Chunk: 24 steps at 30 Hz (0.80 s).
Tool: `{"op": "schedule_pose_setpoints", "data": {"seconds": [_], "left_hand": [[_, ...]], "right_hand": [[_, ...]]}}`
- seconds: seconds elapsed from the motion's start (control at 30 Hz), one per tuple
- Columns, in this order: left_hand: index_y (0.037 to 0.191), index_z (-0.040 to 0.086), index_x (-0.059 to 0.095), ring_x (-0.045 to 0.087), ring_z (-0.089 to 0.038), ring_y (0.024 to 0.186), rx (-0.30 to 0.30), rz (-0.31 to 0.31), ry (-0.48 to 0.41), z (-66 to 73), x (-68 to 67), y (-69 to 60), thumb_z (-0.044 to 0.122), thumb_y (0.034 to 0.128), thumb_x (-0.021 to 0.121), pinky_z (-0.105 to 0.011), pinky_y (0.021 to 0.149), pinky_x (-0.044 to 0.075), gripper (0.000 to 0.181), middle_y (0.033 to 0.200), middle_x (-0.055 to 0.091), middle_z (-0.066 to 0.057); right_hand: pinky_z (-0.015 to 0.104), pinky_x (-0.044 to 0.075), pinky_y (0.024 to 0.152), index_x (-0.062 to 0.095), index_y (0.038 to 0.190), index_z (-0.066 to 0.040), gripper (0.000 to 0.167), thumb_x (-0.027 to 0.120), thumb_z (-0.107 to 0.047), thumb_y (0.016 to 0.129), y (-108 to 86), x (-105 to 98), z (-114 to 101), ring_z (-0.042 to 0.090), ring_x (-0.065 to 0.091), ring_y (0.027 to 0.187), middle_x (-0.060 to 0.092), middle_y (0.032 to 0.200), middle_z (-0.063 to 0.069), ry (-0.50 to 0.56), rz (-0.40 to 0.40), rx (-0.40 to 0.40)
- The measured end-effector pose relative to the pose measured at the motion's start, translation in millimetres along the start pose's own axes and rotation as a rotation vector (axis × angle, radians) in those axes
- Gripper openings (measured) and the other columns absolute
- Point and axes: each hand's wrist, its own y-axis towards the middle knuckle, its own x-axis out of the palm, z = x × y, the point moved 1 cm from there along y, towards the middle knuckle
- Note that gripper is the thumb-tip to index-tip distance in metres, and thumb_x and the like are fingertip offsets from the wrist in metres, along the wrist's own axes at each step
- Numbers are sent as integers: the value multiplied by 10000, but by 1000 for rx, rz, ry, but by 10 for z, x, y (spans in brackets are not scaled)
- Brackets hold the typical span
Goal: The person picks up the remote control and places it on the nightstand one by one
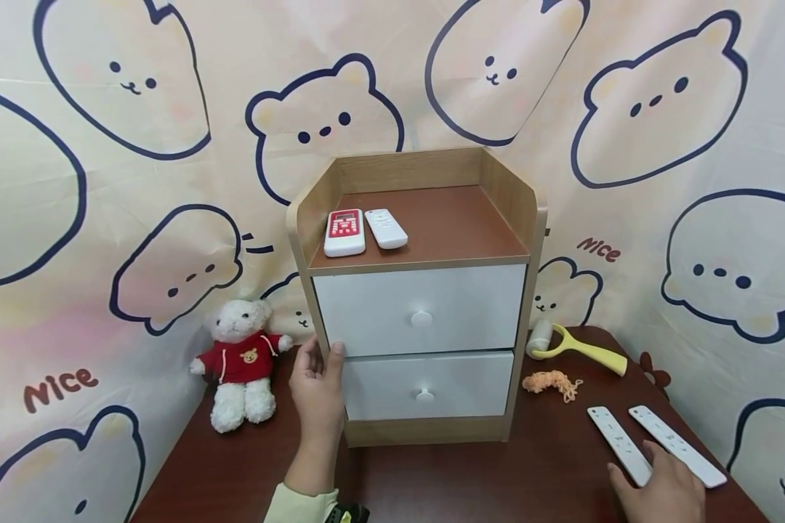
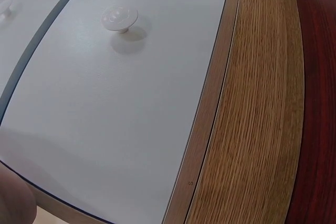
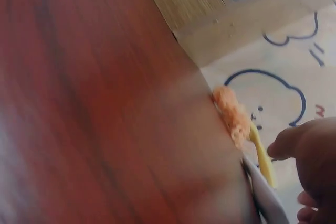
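A small wooden cabinet (image 1: 425, 432) with two white drawers stands on the table. My left hand (image 1: 318, 388) rests against its left side, thumb at the front edge by the drawers; only a blurred bit of that hand (image 2: 16, 198) shows in the left wrist view. Two long white remote controls lie at the right: a nearer one (image 1: 618, 443) and an outer one (image 1: 677, 443). My right hand (image 1: 663, 490) is over their near ends, thumb left of the nearer remote and a finger to its right. In the right wrist view the right hand (image 3: 315, 166) appears apart from the white remote (image 3: 265, 198).
On the cabinet top lie a red-faced white remote (image 1: 344, 232) and a plain white remote (image 1: 386, 229). A teddy bear (image 1: 242, 363) in red sits left. Orange yarn (image 1: 549, 383) and a yellow-handled roller (image 1: 592, 352) lie right of the cabinet. Patterned cloth (image 1: 203, 181) hangs behind.
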Motion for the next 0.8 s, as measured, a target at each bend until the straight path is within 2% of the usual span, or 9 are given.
{"op": "schedule_pose_setpoints", "data": {"seconds": [0.1,0.2,0.4,0.8], "left_hand": [[1428,14,655,644,-126,1256,-6,0,2,2,-2,-7,118,1019,782,-139,1046,507,441,1358,698,-91],[1434,20,652,642,-130,1264,-10,-2,1,-1,-4,-9,123,1021,782,-141,1051,504,445,1377,694,-108],[1430,31,655,647,-136,1261,-11,-7,-6,-16,-8,-11,131,1021,784,-151,1047,510,441,1346,701,-60],[1414,23,665,653,-141,1229,-6,-4,-19,-13,-7,-4,118,1015,788,-159,1032,519,429,1288,709,-11]], "right_hand": [[698,324,1155,450,1418,222,903,871,-334,843,62,14,94,648,445,1293,480,1347,485,-65,-64,36],[711,375,1123,454,1400,231,900,866,-342,842,89,33,125,672,472,1245,501,1308,494,-90,-88,49],[730,443,1064,464,1394,230,848,842,-307,858,114,38,158,669,523,1187,529,1278,497,-73,-104,22],[703,481,986,517,1355,211,723,787,-268,886,182,54,252,629,605,1102,601,1186,464,-61,-91,-30]]}}
